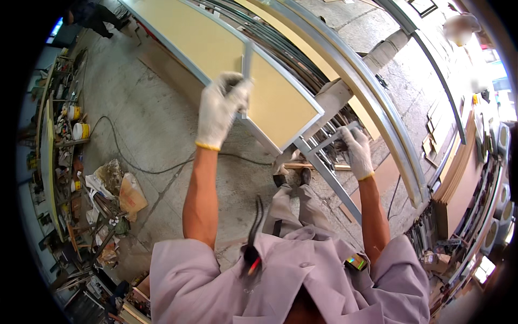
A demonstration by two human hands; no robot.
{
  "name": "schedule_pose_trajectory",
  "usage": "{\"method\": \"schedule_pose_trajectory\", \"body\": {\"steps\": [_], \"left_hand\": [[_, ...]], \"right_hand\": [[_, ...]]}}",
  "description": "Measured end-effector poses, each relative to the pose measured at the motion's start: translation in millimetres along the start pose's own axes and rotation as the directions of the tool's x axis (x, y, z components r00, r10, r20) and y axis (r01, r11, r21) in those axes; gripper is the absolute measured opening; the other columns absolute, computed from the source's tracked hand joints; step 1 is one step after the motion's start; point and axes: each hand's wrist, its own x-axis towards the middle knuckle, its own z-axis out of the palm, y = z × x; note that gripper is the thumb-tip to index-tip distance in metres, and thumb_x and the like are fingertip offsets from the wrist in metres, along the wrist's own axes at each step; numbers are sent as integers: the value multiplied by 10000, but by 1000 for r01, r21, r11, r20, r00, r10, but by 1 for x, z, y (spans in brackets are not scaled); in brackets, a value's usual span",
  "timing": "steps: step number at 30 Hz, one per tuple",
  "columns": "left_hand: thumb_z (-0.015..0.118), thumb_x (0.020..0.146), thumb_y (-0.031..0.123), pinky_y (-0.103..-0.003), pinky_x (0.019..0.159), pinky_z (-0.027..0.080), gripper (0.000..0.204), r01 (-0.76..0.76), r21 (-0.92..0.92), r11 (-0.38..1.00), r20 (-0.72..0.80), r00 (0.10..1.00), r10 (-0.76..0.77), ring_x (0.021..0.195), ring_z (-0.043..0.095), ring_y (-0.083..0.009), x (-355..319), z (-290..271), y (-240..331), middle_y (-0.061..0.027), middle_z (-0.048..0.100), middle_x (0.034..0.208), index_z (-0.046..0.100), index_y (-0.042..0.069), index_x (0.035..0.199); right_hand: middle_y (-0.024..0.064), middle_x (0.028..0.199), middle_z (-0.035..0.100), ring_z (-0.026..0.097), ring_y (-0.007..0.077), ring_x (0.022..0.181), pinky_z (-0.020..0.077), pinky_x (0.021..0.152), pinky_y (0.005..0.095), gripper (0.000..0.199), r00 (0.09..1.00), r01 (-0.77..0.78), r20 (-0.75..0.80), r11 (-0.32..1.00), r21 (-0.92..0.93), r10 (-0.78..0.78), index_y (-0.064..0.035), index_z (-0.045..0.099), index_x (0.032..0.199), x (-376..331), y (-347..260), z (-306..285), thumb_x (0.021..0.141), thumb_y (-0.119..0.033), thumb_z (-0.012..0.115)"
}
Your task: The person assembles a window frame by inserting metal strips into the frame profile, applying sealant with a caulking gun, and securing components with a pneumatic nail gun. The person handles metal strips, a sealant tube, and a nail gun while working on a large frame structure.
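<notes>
My left hand [220, 108], in a white knit glove with a yellow cuff, is raised at the edge of a long cream panel [275, 102] framed in grey metal. Its fingers are closed round a thin grey metal strip [247, 62], blurred, which sticks up past the knuckles. Further right, my right hand [357, 153], gloved the same way, is closed on a short grey metal bar [325, 142]. That bar slants down to the left, towards a longer grey metal rail [334, 183] below the panel's near corner. The right fingertips are partly hidden.
Long metal lengths [275, 40] lie beyond the panel, and a large metal-edged beam [372, 97] curves past on the right. A black cable [135, 168] crosses the concrete floor. Scrap and bags [129, 194] pile up at left; stacked boards [458, 178] stand at right.
</notes>
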Motion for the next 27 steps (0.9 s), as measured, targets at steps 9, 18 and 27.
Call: {"method": "schedule_pose_trajectory", "body": {"steps": [9, 18, 27], "left_hand": [[699, 911, 51, -270, 804, 542, 233, -87, 236, 968, 57, 995, 76, 849, 660, -106, -20, 66, -43, -62, 721, 919, 690, -9, 1136], [656, 932, 40, -325, 800, 570, 229, -184, 401, 898, 61, 983, 174, 883, 733, -194, -22, 63, -35, -114, 730, 931, 692, 31, 1159], [707, 938, 153, -303, 741, 565, 228, -236, 452, 860, 55, 970, 238, 828, 726, -186, -19, 64, -34, -126, 741, 874, 693, 12, 1118]], "right_hand": [[190, 850, 644, 653, 399, 834, 522, 710, 423, 183, 620, 784, 462, 521, -338, -634, -11, 620, 940, 50, -131, 78, 893, -162, 710], [143, 860, 660, 669, 360, 837, 543, 732, 412, 178, 534, 835, 556, 501, -228, -636, -24, 648, 955, 55, -126, 85, 902, -188, 695], [147, 895, 676, 686, 334, 839, 551, 739, 384, 178, 549, 824, 563, 511, -244, -617, -21, 667, 994, 59, -127, 79, 898, -168, 696]]}}
